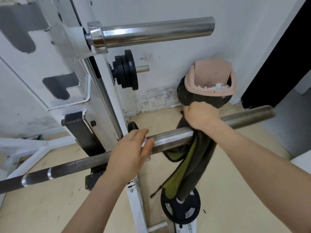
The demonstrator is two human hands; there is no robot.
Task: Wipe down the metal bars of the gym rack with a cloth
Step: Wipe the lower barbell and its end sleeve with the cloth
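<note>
A long steel barbell [170, 136] runs across the view from lower left to right, lying on the white gym rack [94, 91]. My right hand [200, 116] grips a dark cloth with an olive-green side [190, 163] that is wrapped round the bar's sleeve and hangs down below it. My left hand [133, 152] holds the bar near the sleeve collar, with a small white scrap under its fingers. A second chrome bar sleeve [156, 33] sticks out of the rack higher up.
Black weight plates [126, 71] sit on a rack peg by the wall. A pink-rimmed bin [208, 81] with white scraps stands in the corner behind the bar. Another black plate [180, 209] is on a low peg near the wooden floor. A dark doorway [282, 64] opens at right.
</note>
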